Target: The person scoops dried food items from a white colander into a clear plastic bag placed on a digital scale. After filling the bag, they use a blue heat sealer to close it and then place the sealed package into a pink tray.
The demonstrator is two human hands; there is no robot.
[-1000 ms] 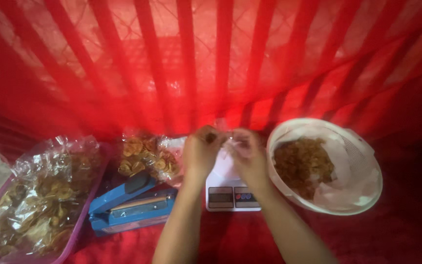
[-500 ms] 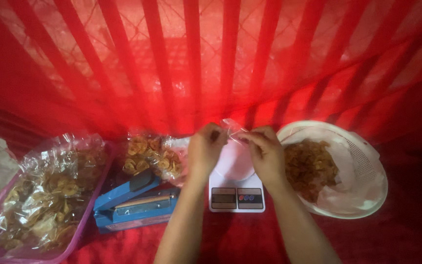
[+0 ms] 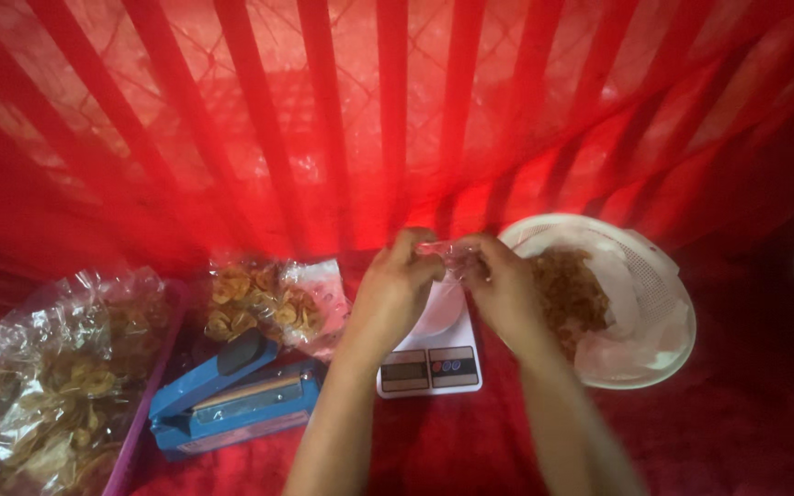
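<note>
Both hands meet above the white scale (image 3: pixel 430 354): the left hand (image 3: pixel 392 289) and right hand (image 3: pixel 505 292) pinch a small clear bag (image 3: pixel 449 250) at its mouth. It looks empty; fried bits wait in the white basket (image 3: pixel 663 308), packed chip bags (image 3: pixel 273 298) alongside.

Both hands (image 3: pixel 392 289) (image 3: pixel 507 289) pinching clear bag (image 3: pixel 448 250), over scale (image 3: pixel 429 363)

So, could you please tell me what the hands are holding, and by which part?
Both the left hand and right hand pinch a small clear plastic bag by its top edge.
</note>
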